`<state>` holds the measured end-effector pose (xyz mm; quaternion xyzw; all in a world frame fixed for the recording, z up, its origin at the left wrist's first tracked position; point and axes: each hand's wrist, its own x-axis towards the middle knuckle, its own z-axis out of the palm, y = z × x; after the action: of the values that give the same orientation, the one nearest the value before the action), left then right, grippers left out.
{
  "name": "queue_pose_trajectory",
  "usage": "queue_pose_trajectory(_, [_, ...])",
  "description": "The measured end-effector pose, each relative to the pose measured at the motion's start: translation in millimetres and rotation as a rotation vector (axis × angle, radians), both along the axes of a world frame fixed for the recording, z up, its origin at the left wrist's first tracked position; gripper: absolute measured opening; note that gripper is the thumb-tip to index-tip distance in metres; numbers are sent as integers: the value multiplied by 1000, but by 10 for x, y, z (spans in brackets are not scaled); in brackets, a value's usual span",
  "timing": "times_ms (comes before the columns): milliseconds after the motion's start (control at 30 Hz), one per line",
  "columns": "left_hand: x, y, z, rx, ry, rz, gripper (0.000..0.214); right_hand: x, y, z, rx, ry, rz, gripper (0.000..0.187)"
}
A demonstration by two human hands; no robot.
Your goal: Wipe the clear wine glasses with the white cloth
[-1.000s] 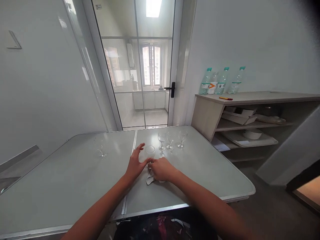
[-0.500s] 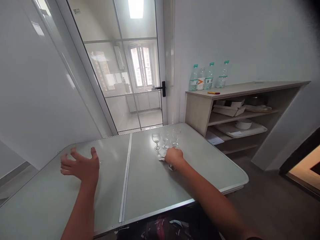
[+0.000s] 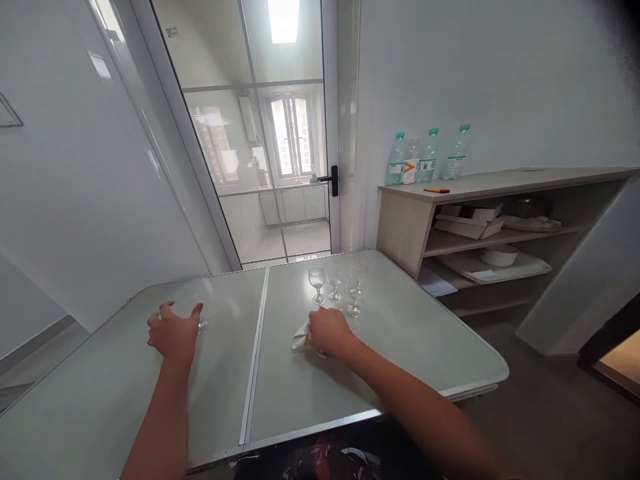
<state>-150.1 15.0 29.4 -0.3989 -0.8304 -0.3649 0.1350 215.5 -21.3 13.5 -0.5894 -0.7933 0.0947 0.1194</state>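
My left hand (image 3: 173, 330) is over the left half of the table, thumb and fingers spread and curved. Beside its thumb shows the foot of a clear stemmed glass (image 3: 202, 326); the hand hides most of this glass. My right hand (image 3: 330, 332) is closed on a crumpled white cloth (image 3: 301, 338), low over the right half of the table. Just beyond that hand, several small stemmed glasses stand upright in a group, among them a left one (image 3: 317, 280) and the nearest one (image 3: 355, 302).
The pale table (image 3: 400, 360) has a metal seam (image 3: 255, 353) across it. A glazed door (image 3: 280, 220) is behind. To the right, a shelf unit (image 3: 405, 220) carries plastic bottles (image 3: 427, 160), a red-yellow pen-like item (image 3: 437, 191), boxes and a white bowl (image 3: 500, 256).
My right hand has drawn back left and nearer with the cloth, away from the glasses, and the nearest glass now shows. My left hand has shifted slightly right, closer to its glass.
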Motion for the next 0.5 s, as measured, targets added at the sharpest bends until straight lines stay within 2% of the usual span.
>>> queue_pose_trajectory(100, [-57, 27, -26, -49, -8, -21, 68, -78, -15, -15, 118, -22, 145, 16])
queue_pose_trajectory(233, [-72, 61, -48, -6, 0, -36, 94, -35, 4, 1, 133, 15, 233, 14])
queue_pose_trajectory(300, [-55, 83, -70, -14, -4, -75, 100, -10, 13, 4, 123, 33, 251, 14])
queue_pose_trajectory(500, [-6, 171, -154, -59, -106, -151, 72, -20, 45, -66, 102, 213, 349, 18])
